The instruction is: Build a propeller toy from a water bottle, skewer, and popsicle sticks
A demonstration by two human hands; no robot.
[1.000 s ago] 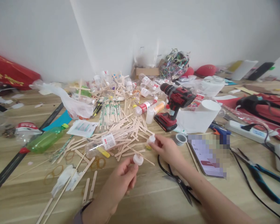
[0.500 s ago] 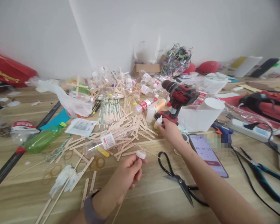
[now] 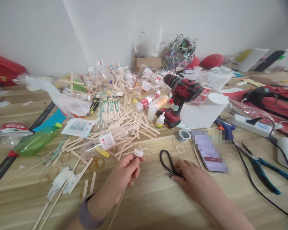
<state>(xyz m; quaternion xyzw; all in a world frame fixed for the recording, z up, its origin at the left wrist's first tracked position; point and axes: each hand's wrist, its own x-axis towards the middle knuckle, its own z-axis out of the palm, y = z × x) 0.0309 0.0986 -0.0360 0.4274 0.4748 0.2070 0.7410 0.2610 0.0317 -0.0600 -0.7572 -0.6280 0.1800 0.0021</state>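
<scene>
My left hand [image 3: 127, 171] pinches a white bottle cap [image 3: 138, 152] and a thin wooden stick [image 3: 117, 207] that runs down below the fingers. My right hand [image 3: 194, 179] lies over a pair of black-handled scissors [image 3: 166, 159] on the table, thumb and fingers closed about their middle. One handle loop sticks out to the left of the fingers; most of the blades are hidden under the hand. A small white dropper bottle [image 3: 160, 120] with a yellow base stands beyond, in front of the red cordless drill [image 3: 180, 95].
Wooden craft sticks [image 3: 134, 134] lie heaped in the middle with plastic bottles [image 3: 108, 142]. To the right are a tape roll [image 3: 183, 135], a phone [image 3: 210, 153], a glue gun [image 3: 225, 126], pliers [image 3: 261, 169] and a power strip [image 3: 252, 124]. A green bottle [image 3: 37, 142] lies at left.
My right hand has let go of the dropper bottle, which now stands by the drill, and come back down onto the scissors. My left hand keeps its hold on the cap.
</scene>
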